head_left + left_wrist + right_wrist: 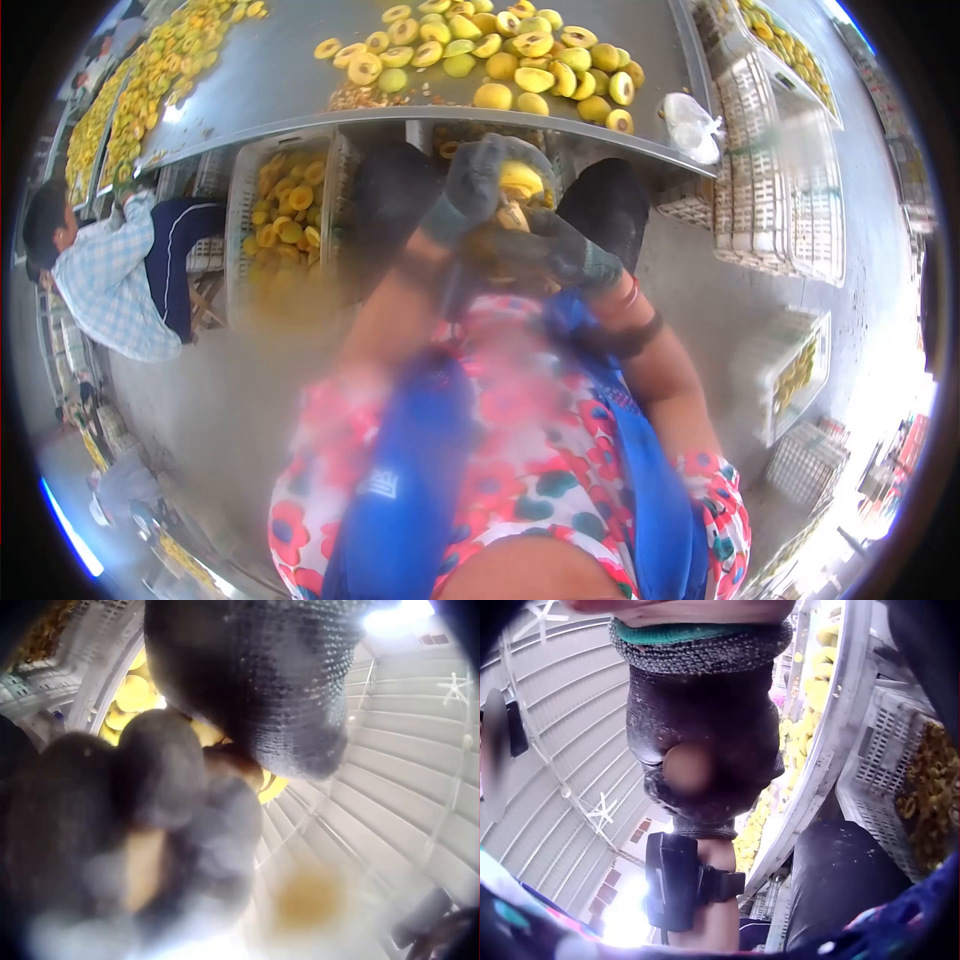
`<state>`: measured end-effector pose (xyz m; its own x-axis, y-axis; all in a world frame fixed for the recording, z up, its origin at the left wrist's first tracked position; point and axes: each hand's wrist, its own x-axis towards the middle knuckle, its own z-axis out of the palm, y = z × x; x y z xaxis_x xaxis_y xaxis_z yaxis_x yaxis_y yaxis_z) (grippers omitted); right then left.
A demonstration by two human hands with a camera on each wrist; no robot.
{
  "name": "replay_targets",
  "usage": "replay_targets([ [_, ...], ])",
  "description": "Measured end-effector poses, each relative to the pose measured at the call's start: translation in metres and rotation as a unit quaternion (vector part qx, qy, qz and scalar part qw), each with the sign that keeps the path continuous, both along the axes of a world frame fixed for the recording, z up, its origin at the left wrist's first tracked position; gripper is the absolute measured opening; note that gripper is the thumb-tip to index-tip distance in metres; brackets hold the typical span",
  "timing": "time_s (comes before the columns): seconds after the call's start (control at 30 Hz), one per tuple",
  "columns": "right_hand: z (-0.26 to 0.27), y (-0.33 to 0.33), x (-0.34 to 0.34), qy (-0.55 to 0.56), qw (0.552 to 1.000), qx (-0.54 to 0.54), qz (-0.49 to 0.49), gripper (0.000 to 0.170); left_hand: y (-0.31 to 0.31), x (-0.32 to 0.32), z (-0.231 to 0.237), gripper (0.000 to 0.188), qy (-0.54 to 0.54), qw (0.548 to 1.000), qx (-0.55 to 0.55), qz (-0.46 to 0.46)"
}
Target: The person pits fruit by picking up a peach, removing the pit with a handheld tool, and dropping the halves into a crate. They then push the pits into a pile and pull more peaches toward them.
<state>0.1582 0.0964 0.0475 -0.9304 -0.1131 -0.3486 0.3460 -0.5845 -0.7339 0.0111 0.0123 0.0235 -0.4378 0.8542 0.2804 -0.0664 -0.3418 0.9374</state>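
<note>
Both hands wear dark gloves and meet over the lap, below the table edge. My left hand grips a yellow peach, whose flesh shows beside the fingers. Close under it, my right hand curls round a tan, handle-like piece, blurred in the left wrist view. I cannot tell what tool it belongs to. In the left wrist view the left glove hangs over the right hand's curled fingers. The right wrist view shows mostly the dark glove, with the fruit hidden.
Halved yellow peaches lie heaped on the metal table, with brown scraps near its edge. A crate of peach halves stands at left. Stacked white crates and a plastic bag are at right. A seated person works at left.
</note>
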Motion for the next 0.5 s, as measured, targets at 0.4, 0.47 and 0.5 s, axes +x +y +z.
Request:
replay_targets([
  [0.4, -0.034, -0.007, -0.007, -0.016, 0.986, 0.166, -0.007, 0.019, -0.061, -0.039, -0.013, 0.038, 0.175, 0.854, -0.127, 0.473],
  [0.47, -0.034, -0.001, -0.004, -0.001, 0.96, 0.279, -0.015, 0.018, -0.1, -0.084, -0.039, 0.042, 0.178, 0.767, -0.197, 0.584],
  [0.5, -0.036, 0.001, -0.004, 0.049, 0.947, 0.317, -0.019, 0.018, -0.122, -0.111, -0.053, 0.044, 0.172, 0.725, -0.227, 0.627],
])
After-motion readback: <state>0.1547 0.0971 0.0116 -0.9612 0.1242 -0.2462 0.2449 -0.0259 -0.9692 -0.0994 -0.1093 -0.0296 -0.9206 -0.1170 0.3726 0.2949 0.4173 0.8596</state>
